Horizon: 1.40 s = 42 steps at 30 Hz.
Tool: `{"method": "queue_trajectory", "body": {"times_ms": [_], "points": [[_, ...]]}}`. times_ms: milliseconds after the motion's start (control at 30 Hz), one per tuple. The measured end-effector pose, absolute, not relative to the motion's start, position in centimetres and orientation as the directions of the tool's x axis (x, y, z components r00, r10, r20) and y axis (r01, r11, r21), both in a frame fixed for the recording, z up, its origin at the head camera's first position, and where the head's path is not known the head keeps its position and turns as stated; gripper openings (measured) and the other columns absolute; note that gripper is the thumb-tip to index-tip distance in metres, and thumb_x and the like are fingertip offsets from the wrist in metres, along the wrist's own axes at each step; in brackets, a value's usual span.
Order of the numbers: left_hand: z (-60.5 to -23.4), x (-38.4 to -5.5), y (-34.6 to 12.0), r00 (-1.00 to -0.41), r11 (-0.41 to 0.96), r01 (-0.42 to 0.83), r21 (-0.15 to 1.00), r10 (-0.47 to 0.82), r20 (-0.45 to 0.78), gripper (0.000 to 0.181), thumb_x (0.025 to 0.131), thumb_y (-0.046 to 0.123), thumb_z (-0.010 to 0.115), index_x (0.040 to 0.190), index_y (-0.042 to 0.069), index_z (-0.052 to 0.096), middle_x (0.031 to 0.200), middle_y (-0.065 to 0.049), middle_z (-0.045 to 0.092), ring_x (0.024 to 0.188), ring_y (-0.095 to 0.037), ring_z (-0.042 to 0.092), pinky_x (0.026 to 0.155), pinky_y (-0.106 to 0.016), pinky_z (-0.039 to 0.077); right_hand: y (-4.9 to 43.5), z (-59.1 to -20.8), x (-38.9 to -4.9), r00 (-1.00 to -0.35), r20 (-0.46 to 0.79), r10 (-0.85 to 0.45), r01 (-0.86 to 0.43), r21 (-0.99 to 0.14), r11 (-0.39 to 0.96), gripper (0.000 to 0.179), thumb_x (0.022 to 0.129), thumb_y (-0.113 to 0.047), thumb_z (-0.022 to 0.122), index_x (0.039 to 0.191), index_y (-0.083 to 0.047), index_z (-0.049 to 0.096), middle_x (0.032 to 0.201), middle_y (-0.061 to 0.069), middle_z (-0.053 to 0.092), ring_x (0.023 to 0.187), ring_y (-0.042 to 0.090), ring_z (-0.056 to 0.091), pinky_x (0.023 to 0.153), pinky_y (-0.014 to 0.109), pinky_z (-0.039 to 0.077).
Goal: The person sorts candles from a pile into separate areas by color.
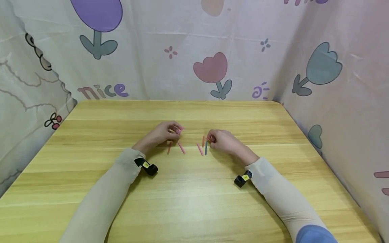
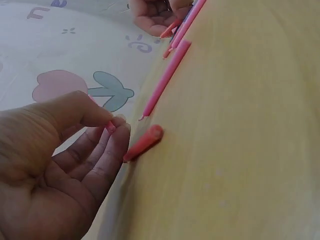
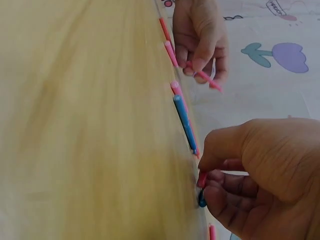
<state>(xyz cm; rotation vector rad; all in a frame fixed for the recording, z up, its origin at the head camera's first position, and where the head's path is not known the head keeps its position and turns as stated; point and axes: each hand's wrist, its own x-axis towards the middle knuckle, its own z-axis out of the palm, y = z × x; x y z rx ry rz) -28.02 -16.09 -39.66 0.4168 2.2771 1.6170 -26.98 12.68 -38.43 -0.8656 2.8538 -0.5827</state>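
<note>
Thin birthday candles are grouped near the middle of the table. My left hand (image 1: 165, 132) pinches a pink candle (image 3: 209, 80) between thumb and fingertips, above the tabletop. Just in front of it lie a red candle (image 1: 169, 147) and a pink candle (image 1: 181, 147). With thumb and fingers my right hand (image 3: 265, 175) pinches a red candle (image 3: 202, 179), mostly hidden by the fingers. A dark blue tip (image 3: 202, 199) shows right under those fingertips. Beside this hand lie a blue candle (image 1: 206, 149), an orange candle (image 1: 203, 141) and another pink candle (image 1: 199, 149).
The wooden table (image 1: 194, 195) ends at a back edge against a printed cloth (image 1: 170, 74). More cloth hangs along both sides. A small black camera (image 1: 149, 167) is strapped to the left sleeve, another camera (image 1: 242, 179) to the right sleeve.
</note>
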Motion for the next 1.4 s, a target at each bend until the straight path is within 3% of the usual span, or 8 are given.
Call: {"method": "queue_trajectory", "body": {"times_ms": [200, 600, 800, 1067, 1400], "points": [[-39.2, -26.9, -16.7, -0.911, 0.288, 0.015, 0.958, 0.399, -0.106, 0.037, 0.091, -0.003, 0.063, 0.126, -0.004, 0.054, 0.107, -0.016, 0.054, 0.090, -0.026, 0.060, 0.074, -0.033, 0.055, 12.7, -38.7, -27.4, -0.820, -0.008, -0.572, -0.505, -0.458, 0.731, 0.016, 0.085, -0.007, 0.066, 0.100, -0.011, 0.063, 0.081, -0.002, 0.059, 0.073, 0.015, 0.053, 0.068, 0.031, 0.044], [-39.6, -24.1, -19.7, -0.933, 0.372, 0.085, 0.924, 0.355, -0.056, 0.032, 0.096, 0.006, 0.061, 0.126, -0.004, 0.056, 0.110, -0.019, 0.057, 0.098, -0.029, 0.058, 0.081, -0.036, 0.053, 12.6, -39.4, -27.7, -0.784, 0.013, -0.620, -0.548, -0.484, 0.682, 0.012, 0.088, -0.009, 0.068, 0.099, -0.012, 0.064, 0.080, -0.004, 0.059, 0.073, 0.013, 0.053, 0.069, 0.031, 0.045], [-40.0, -23.6, -21.8, -0.949, 0.439, 0.084, 0.894, 0.309, -0.063, 0.033, 0.095, 0.010, 0.063, 0.126, -0.001, 0.058, 0.109, -0.014, 0.059, 0.096, -0.023, 0.055, 0.078, -0.031, 0.049, 12.6, -39.4, -27.8, -0.798, 0.001, -0.603, -0.534, -0.466, 0.706, 0.009, 0.091, -0.013, 0.069, 0.099, -0.014, 0.069, 0.080, -0.006, 0.061, 0.074, 0.011, 0.054, 0.070, 0.030, 0.045], [-39.1, -24.6, -22.8, -0.953, 0.390, 0.019, 0.920, 0.285, -0.101, 0.033, 0.096, 0.007, 0.061, 0.127, -0.004, 0.054, 0.107, -0.018, 0.055, 0.088, -0.023, 0.055, 0.071, -0.029, 0.052, 13.0, -38.9, -27.7, -0.805, 0.019, -0.593, -0.541, -0.432, 0.721, 0.009, 0.091, -0.014, 0.068, 0.099, -0.013, 0.071, 0.082, -0.006, 0.063, 0.076, 0.013, 0.055, 0.071, 0.032, 0.046], [-38.3, -24.9, -23.7, -0.965, 0.423, 0.030, 0.905, 0.250, -0.085, 0.033, 0.097, 0.008, 0.059, 0.127, -0.004, 0.053, 0.108, -0.018, 0.057, 0.090, -0.023, 0.057, 0.073, -0.028, 0.052, 13.4, -38.6, -27.6, -0.806, 0.044, -0.591, -0.555, -0.403, 0.728, 0.010, 0.092, -0.016, 0.068, 0.101, -0.014, 0.070, 0.078, -0.005, 0.060, 0.071, 0.013, 0.051, 0.067, 0.032, 0.043]]}}
